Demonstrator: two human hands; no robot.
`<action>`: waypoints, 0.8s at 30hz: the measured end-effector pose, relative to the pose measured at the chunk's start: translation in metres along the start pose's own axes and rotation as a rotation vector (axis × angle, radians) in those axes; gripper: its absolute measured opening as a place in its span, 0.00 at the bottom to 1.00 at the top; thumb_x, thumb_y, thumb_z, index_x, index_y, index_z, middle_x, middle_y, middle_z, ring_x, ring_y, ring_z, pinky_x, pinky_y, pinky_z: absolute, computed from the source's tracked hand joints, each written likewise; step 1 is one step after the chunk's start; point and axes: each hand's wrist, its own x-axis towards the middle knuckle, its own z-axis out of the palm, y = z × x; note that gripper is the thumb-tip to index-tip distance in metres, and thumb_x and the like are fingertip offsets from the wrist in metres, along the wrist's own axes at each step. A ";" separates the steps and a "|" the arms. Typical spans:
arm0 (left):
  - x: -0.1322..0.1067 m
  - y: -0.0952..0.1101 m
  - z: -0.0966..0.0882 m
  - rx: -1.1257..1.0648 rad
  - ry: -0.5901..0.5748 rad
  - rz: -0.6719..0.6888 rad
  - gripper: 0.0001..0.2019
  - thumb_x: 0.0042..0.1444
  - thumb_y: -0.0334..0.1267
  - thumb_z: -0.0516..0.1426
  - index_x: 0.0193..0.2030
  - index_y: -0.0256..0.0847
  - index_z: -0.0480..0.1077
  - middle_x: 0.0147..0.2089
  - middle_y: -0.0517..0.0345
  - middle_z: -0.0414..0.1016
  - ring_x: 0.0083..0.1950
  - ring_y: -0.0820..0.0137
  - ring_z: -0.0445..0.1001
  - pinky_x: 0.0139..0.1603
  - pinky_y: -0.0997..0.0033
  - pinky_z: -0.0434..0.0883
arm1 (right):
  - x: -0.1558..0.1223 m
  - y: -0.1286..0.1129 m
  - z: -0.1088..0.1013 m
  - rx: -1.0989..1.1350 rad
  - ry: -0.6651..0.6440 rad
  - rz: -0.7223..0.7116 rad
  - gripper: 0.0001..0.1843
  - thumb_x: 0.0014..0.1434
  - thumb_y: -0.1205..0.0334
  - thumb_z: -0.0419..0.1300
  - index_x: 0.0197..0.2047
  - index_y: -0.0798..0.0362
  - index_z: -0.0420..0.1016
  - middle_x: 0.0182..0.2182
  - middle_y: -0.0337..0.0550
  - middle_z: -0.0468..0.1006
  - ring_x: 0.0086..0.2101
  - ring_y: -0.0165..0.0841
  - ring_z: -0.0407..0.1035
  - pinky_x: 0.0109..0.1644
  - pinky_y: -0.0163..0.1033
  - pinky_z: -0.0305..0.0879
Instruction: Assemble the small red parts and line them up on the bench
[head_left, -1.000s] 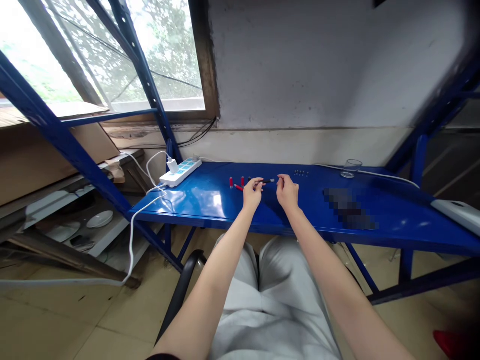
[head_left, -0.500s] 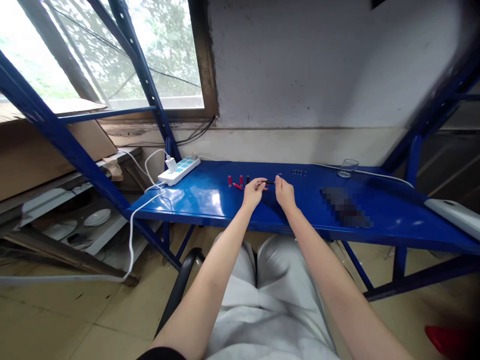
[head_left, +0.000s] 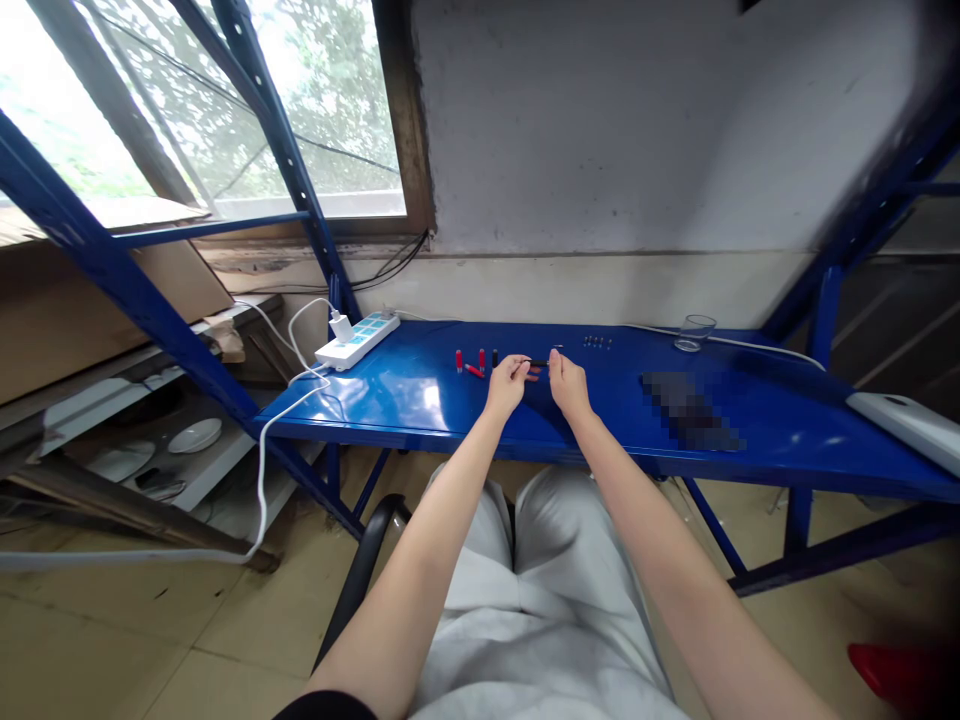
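Observation:
Both hands meet above the blue table. My left hand is closed, its fingertips pinching one end of a thin, dark pen-like piece. At its other end my right hand is closed on the same piece, with the thumb up. A small thin tip shows just past the right fingertips; what it belongs to is unclear. Left of my hands stand two small red cylinders and a black one. Another red cylinder lies on its side among them.
Several tiny metallic pieces lie behind my right hand. A clear glass stands at the back right, near a blurred dark object. On the left is a white power strip with cables. A white device sits at the right edge.
My hands stay almost in place around the dark piece; the left fingers have closed in a little. The view has shifted very slightly.

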 end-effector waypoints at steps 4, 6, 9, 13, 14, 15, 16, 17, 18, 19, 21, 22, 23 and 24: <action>0.000 0.000 0.000 0.018 0.002 -0.013 0.08 0.56 0.39 0.51 0.39 0.37 0.65 0.31 0.53 0.74 0.29 0.71 0.74 0.39 0.68 0.70 | 0.000 0.000 0.001 -0.009 0.000 0.002 0.31 0.61 0.42 0.32 0.22 0.51 0.62 0.17 0.42 0.65 0.19 0.31 0.59 0.25 0.35 0.49; -0.001 0.001 0.000 0.018 0.003 -0.008 0.09 0.57 0.40 0.50 0.38 0.37 0.64 0.31 0.54 0.74 0.29 0.72 0.74 0.38 0.68 0.70 | 0.000 0.000 0.001 -0.012 -0.002 -0.003 0.30 0.61 0.42 0.32 0.22 0.51 0.62 0.16 0.42 0.65 0.19 0.31 0.59 0.25 0.35 0.49; -0.003 0.005 0.000 0.048 0.015 0.002 0.10 0.57 0.42 0.49 0.34 0.38 0.64 0.29 0.56 0.72 0.29 0.72 0.72 0.37 0.69 0.68 | -0.001 0.000 0.001 -0.009 -0.004 -0.017 0.30 0.61 0.42 0.32 0.22 0.51 0.60 0.16 0.42 0.64 0.19 0.31 0.59 0.26 0.35 0.49; -0.006 0.011 0.000 0.117 0.039 -0.011 0.13 0.58 0.45 0.48 0.29 0.39 0.63 0.25 0.59 0.69 0.29 0.74 0.69 0.36 0.73 0.66 | -0.002 -0.002 0.000 -0.011 -0.011 -0.031 0.29 0.61 0.43 0.32 0.21 0.50 0.59 0.17 0.41 0.64 0.19 0.31 0.59 0.26 0.35 0.49; -0.006 0.012 0.000 0.135 0.044 -0.012 0.14 0.58 0.46 0.47 0.28 0.39 0.63 0.24 0.60 0.69 0.28 0.74 0.69 0.36 0.73 0.65 | -0.002 -0.002 0.000 -0.011 -0.012 -0.035 0.28 0.61 0.43 0.32 0.21 0.50 0.58 0.17 0.41 0.64 0.19 0.31 0.58 0.26 0.35 0.49; -0.007 0.013 0.000 0.154 0.051 -0.011 0.15 0.58 0.47 0.47 0.26 0.39 0.62 0.24 0.60 0.68 0.28 0.75 0.68 0.35 0.74 0.65 | -0.002 -0.002 0.000 -0.011 -0.014 -0.038 0.28 0.61 0.44 0.32 0.21 0.50 0.59 0.17 0.41 0.64 0.19 0.31 0.58 0.26 0.36 0.49; -0.007 0.013 0.000 0.173 0.057 -0.007 0.16 0.58 0.47 0.47 0.25 0.39 0.62 0.23 0.60 0.67 0.28 0.75 0.67 0.35 0.74 0.64 | -0.002 -0.003 0.000 -0.009 -0.016 -0.042 0.28 0.62 0.44 0.33 0.22 0.50 0.59 0.17 0.41 0.63 0.19 0.31 0.58 0.26 0.36 0.49; -0.007 0.013 0.000 0.189 0.064 -0.004 0.17 0.58 0.48 0.46 0.24 0.39 0.61 0.23 0.60 0.67 0.27 0.75 0.67 0.34 0.74 0.63 | -0.002 -0.003 0.000 -0.006 -0.017 -0.046 0.27 0.62 0.44 0.33 0.22 0.50 0.58 0.17 0.40 0.63 0.19 0.31 0.58 0.26 0.36 0.48; -0.007 0.014 0.000 0.202 0.070 -0.003 0.18 0.58 0.48 0.46 0.23 0.39 0.61 0.22 0.60 0.67 0.27 0.75 0.66 0.34 0.74 0.63 | -0.002 -0.003 0.000 -0.002 -0.018 -0.050 0.27 0.62 0.45 0.34 0.22 0.50 0.58 0.17 0.40 0.63 0.19 0.31 0.58 0.26 0.36 0.49; -0.008 0.014 -0.001 0.211 0.075 -0.005 0.19 0.58 0.49 0.45 0.22 0.39 0.60 0.22 0.60 0.66 0.27 0.75 0.66 0.34 0.74 0.62 | -0.002 -0.003 0.001 0.003 -0.020 -0.054 0.26 0.62 0.45 0.34 0.22 0.50 0.58 0.17 0.40 0.63 0.19 0.31 0.58 0.26 0.36 0.49; -0.008 0.014 -0.001 0.220 0.088 -0.016 0.20 0.58 0.50 0.45 0.21 0.39 0.59 0.21 0.60 0.65 0.26 0.75 0.65 0.33 0.74 0.62 | -0.002 -0.003 0.001 0.014 -0.026 -0.060 0.26 0.62 0.45 0.34 0.22 0.50 0.57 0.17 0.40 0.63 0.20 0.30 0.58 0.27 0.35 0.49; -0.008 0.014 -0.001 0.221 0.095 -0.021 0.21 0.58 0.51 0.44 0.21 0.39 0.59 0.20 0.60 0.65 0.25 0.75 0.65 0.32 0.74 0.61 | -0.002 -0.003 0.002 0.019 -0.029 -0.063 0.26 0.62 0.45 0.35 0.21 0.50 0.57 0.17 0.40 0.63 0.20 0.30 0.58 0.27 0.35 0.49; -0.008 0.015 -0.001 0.222 0.102 -0.025 0.21 0.58 0.51 0.44 0.20 0.39 0.59 0.20 0.61 0.65 0.25 0.75 0.64 0.32 0.74 0.61 | -0.002 -0.003 0.002 0.024 -0.036 -0.067 0.26 0.62 0.45 0.35 0.21 0.50 0.57 0.17 0.39 0.63 0.20 0.30 0.58 0.27 0.35 0.49; -0.009 0.016 -0.001 0.223 0.110 -0.029 0.22 0.58 0.52 0.44 0.20 0.39 0.58 0.20 0.61 0.64 0.24 0.75 0.64 0.31 0.74 0.61 | -0.003 -0.004 0.002 0.028 -0.043 -0.072 0.26 0.62 0.45 0.35 0.21 0.50 0.57 0.17 0.39 0.63 0.20 0.30 0.58 0.27 0.35 0.49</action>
